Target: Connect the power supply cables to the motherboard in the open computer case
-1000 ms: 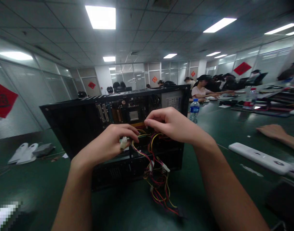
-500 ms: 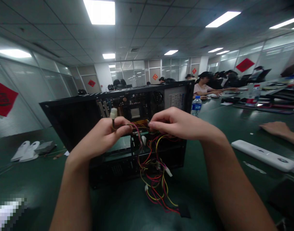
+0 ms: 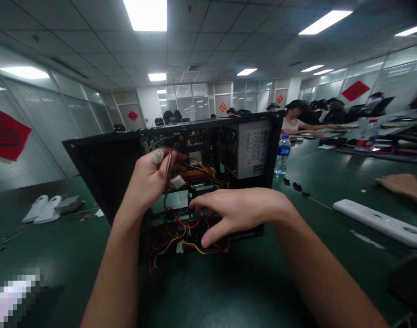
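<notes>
An open black computer case [image 3: 102, 168] stands on the dark green table [image 3: 229, 291], its inside facing me. My left hand [image 3: 149, 180] is closed around a bundle of red, yellow and black power cables [image 3: 167, 166] with white connectors [image 3: 177, 181], held up in front of the motherboard. My right hand [image 3: 241, 212] is lower, fingers spread, reaching leftward over loose cables [image 3: 181, 239] at the case's bottom edge; it holds nothing that I can see. The grey power supply [image 3: 249, 148] with its fan sits at the case's upper right.
A water bottle [image 3: 282, 154] stands behind the case to the right. A long white object [image 3: 382, 222] lies at right, near another person's hand [image 3: 401, 184]. White items [image 3: 43, 208] lie at left. Several people sit at the table's far end.
My left hand has lifted the cable bundle higher into the case. My right hand let go of the wires and dropped down toward the case's bottom. The view shifted slightly, exposing the power supply.
</notes>
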`<action>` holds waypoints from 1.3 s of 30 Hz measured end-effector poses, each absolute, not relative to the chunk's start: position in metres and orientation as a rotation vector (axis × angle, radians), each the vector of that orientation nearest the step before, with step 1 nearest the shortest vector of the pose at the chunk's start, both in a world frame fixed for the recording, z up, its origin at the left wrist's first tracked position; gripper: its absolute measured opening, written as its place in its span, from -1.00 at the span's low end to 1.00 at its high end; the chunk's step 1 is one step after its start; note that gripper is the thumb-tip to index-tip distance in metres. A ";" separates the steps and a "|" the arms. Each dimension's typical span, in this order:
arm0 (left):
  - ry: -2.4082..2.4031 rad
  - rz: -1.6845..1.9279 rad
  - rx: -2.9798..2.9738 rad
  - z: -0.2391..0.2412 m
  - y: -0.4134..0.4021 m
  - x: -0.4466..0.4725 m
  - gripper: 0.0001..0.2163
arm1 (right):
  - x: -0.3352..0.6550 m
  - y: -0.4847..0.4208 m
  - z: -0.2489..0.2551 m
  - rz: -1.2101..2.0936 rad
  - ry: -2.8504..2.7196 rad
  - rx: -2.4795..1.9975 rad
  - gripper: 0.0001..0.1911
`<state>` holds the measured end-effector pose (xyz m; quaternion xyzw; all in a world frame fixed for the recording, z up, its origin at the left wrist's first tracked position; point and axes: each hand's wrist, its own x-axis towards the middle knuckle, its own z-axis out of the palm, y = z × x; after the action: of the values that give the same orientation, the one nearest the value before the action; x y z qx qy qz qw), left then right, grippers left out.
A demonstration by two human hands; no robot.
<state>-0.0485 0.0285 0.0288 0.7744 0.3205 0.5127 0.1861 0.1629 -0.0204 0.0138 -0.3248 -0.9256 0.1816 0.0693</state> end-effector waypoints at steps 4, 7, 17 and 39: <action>0.803 1.411 2.093 0.031 0.020 -0.041 -0.61 | 0.138 -0.009 -0.003 0.351 -2.847 -0.925 -0.49; 0.756 1.373 2.013 0.032 0.013 -0.039 -0.56 | 0.134 0.000 -0.003 0.267 -2.805 -0.902 -0.75; 0.691 1.340 1.864 0.031 0.013 -0.037 -0.53 | 0.140 -0.010 0.003 0.454 -2.901 -0.899 -0.77; 0.998 0.663 2.017 0.035 0.004 -0.068 -0.58 | 0.194 -0.030 0.040 0.085 -2.121 -0.988 -0.64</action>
<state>-0.0678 0.0044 0.0354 0.7927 0.3923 0.2604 0.3873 0.1939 -0.0304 0.0402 -0.3885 -0.8343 0.0333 0.3896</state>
